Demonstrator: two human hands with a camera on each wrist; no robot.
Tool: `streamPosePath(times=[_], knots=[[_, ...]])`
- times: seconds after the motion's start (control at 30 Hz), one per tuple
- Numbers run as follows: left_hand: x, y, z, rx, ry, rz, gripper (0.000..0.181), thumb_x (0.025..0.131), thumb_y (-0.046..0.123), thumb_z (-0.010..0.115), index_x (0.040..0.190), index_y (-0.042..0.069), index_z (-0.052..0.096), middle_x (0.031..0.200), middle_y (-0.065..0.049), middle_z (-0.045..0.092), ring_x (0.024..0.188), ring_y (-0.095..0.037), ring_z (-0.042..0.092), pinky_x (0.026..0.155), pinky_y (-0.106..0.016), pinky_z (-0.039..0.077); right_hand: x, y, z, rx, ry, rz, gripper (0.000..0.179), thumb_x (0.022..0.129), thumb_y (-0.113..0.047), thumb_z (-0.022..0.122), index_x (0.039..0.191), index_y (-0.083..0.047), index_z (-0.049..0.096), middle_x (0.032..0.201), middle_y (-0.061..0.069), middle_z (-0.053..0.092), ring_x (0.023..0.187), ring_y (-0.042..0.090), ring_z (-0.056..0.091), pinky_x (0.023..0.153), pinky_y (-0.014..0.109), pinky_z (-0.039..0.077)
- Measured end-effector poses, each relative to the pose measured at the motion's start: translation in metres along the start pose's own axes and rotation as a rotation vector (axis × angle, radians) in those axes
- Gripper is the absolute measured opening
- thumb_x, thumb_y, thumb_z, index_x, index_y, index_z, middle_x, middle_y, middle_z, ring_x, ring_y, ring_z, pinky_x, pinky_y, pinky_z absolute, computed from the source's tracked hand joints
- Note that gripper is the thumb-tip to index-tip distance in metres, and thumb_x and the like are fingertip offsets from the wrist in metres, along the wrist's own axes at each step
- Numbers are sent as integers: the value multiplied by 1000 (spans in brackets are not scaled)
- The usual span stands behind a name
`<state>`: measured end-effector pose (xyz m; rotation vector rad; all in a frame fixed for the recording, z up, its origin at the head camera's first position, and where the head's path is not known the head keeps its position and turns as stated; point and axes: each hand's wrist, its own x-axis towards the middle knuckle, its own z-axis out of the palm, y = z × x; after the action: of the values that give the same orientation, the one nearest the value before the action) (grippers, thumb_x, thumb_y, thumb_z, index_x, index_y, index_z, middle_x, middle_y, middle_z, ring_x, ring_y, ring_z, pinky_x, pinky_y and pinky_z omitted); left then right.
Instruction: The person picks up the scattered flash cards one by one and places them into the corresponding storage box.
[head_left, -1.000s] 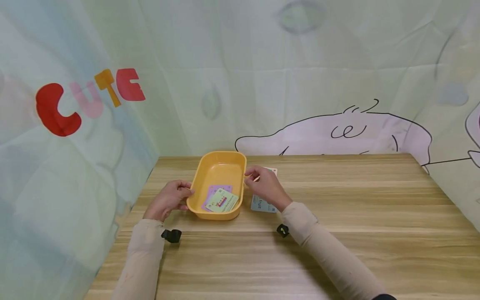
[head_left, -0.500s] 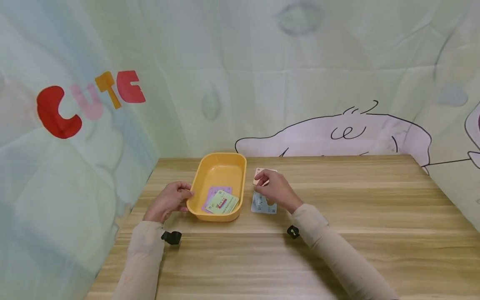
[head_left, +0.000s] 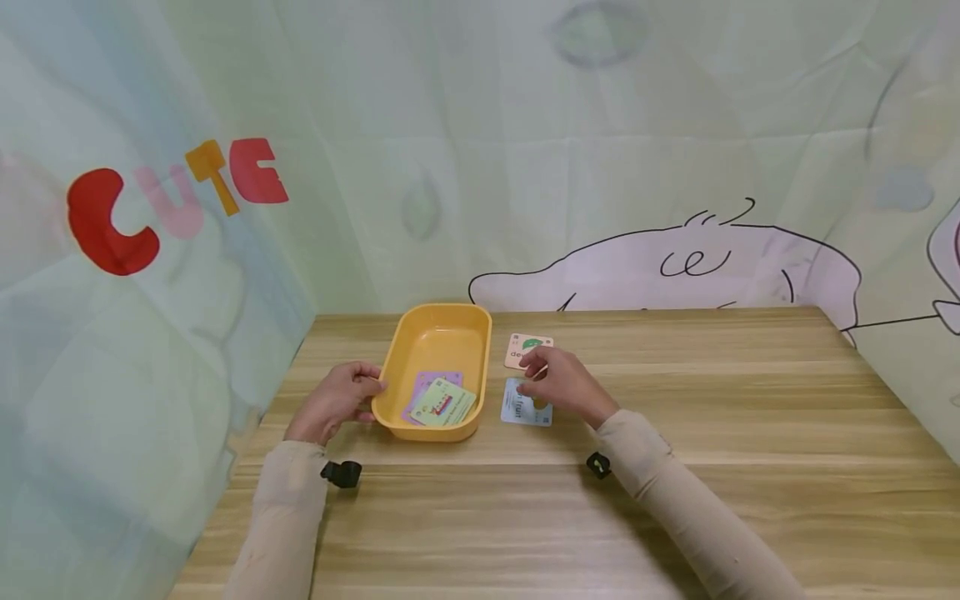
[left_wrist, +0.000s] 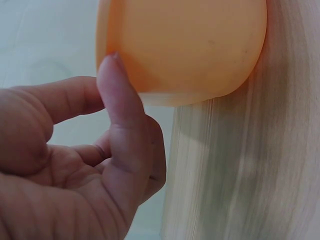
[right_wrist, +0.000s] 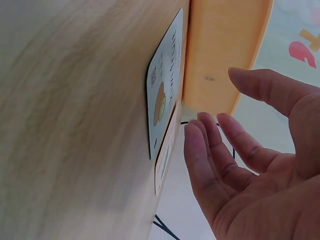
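A: How are the hands placed?
B: The left hand [head_left: 337, 402] pinches the tray [head_left: 444, 350] by its left rim. The right hand [head_left: 564, 383], thumb and fingertips parted, hovers near the blue card [head_left: 517, 410] and pink card [head_left: 522, 342].
A: And where do the cards lie?
B: Those two lie on the table [head_left: 450, 525], just right of the tray; in its near end, a green card [head_left: 442, 405] overlaps a purple card [head_left: 428, 384].

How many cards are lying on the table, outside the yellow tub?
2: a blue card beside the tub, and a peach card just beyond it. More could be underneath.
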<state>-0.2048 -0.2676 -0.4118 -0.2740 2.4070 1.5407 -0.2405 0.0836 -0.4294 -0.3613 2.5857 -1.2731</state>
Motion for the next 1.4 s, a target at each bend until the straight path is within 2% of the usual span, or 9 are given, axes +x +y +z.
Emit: streamPosePath(times=[0.2,0.43,0.77,1.07,1.4], knots=[[0,0,0,-1,3,0,33,103,15,57,130,-4,52,115,-16,58,84,-18,65,67,-32,62,0,2,-1,-32,-20,29,43,83,-17,84,121,-7,66,114,8,67,104,22,62,92,37,55],[0,0,0,-5,2,-3,33,103,14,58,129,-4,52,115,-16,58,84,-19,65,66,-32,62,-2,4,0,-56,-37,50,46,82,-17,85,123,-8,66,117,7,66,107,24,60,99,41,52],[0,1,0,0,2,-13,34,103,16,58,131,-3,51,116,-15,58,87,-19,64,69,-33,62,-3,7,1,-81,-47,26,47,79,-14,87,120,-7,66,116,8,66,106,25,60,100,43,52],[-3,3,1,11,2,-23,36,103,19,58,132,-3,50,120,-17,58,93,-22,64,72,-33,61,-4,7,2,-118,-68,47,50,76,-12,89,120,-8,66,117,8,65,109,25,59,101,42,50],[-2,2,0,15,2,-19,35,103,19,58,130,-3,51,117,-15,58,90,-20,64,71,-32,61,-3,7,4,-149,-66,43,49,75,-7,89,119,-6,67,116,8,63,106,25,58,101,42,50]])
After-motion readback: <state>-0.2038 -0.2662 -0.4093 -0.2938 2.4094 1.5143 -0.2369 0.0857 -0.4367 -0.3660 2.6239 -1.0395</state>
